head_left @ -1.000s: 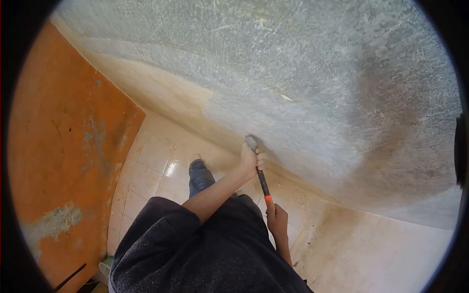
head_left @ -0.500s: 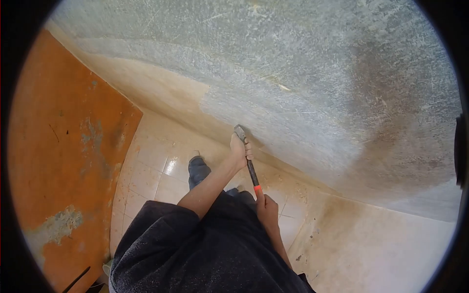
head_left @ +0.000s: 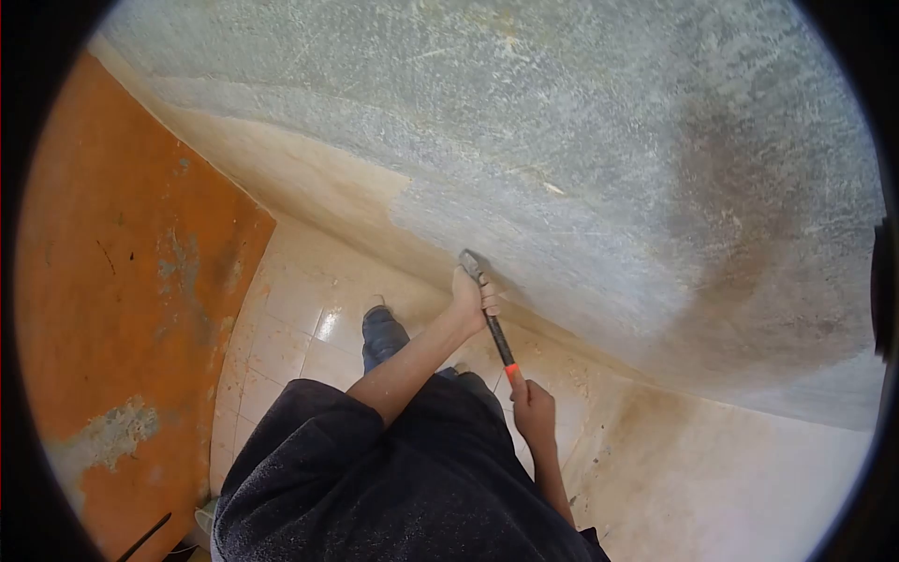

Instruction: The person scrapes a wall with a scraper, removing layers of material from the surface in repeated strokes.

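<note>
A long-handled scraper (head_left: pixel 498 339) with a dark handle and an orange-red band slants across the middle of the view, its grey head right at the wall. Closed around it just behind the head is my left hand (head_left: pixel 469 292), fingers wrapped over the shaft. Lower down, my right hand (head_left: pixel 534 412) grips the end of the handle past the orange-red band. The wall (head_left: pixel 562 234) before me has a mottled grey, scraped-looking surface, with a smoother beige patch to the left of the scraper head.
On the left stands an orange wall (head_left: pixel 122 281) with flaked patches. Pale floor tiles (head_left: pixel 281 323) with dust and small debris lie under my feet. A whitish wall (head_left: pixel 749 478) with a brownish stain closes the right side. A dark object (head_left: pixel 882 290) shows at the right edge.
Both hands and the scraper have shifted a little right and down in the view. The grip looks the same, and the wall has shifted slightly with the camera.
</note>
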`<state>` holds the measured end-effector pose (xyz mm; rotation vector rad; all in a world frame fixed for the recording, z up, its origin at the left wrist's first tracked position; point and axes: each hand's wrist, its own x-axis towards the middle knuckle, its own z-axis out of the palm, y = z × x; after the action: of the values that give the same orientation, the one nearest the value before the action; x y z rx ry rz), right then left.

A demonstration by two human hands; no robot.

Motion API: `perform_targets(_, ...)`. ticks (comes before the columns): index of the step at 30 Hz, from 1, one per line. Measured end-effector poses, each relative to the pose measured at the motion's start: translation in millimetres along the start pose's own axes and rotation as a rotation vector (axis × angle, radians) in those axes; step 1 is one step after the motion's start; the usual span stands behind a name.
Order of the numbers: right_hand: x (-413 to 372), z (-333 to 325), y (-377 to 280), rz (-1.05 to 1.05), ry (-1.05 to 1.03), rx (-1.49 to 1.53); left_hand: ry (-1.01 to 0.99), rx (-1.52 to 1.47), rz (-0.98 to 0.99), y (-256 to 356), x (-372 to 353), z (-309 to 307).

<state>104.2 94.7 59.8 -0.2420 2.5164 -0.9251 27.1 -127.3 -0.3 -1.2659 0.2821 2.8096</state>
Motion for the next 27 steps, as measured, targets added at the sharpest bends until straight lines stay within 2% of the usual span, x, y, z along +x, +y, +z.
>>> perform_targets(3,7,22,2,-0.059,0.006,-0.077,0.045,0.024,0.031,9,2,-10)
perform_targets(5,-4,18,-5,-0.061,0.042,0.002,0.065,0.051,0.026,6,1,-13)
perform_targets(6,-10,8,-14,0.038,-0.023,-0.044,0.043,0.048,-0.006,2,-5,-9)
perform_targets(9,-27,0,-6,0.108,-0.031,0.014,-0.013,0.046,-0.036,-7,-19,9)
perform_targets(13,-14,25,-12,0.024,-0.007,-0.063,-0.043,0.083,-0.027,10,-10,-7)
perform_targets(15,-14,21,-14,0.018,-0.008,0.038,0.029,0.087,0.016,9,-6,-7)
perform_targets(18,-19,-1,-16,0.072,-0.022,0.034,-0.027,0.039,-0.034,2,-8,-3)
perform_targets(20,-10,8,-19,0.033,-0.03,-0.002,-0.063,0.023,-0.061,8,-4,-6)
perform_targets(23,-5,21,-15,-0.017,-0.029,0.005,-0.01,0.035,-0.013,18,3,-17)
perform_targets(25,-12,17,-10,-0.028,-0.024,0.039,0.04,0.02,-0.005,13,-5,-7)
perform_targets(27,-15,6,-6,-0.006,0.002,0.026,0.008,0.02,-0.04,6,-18,7)
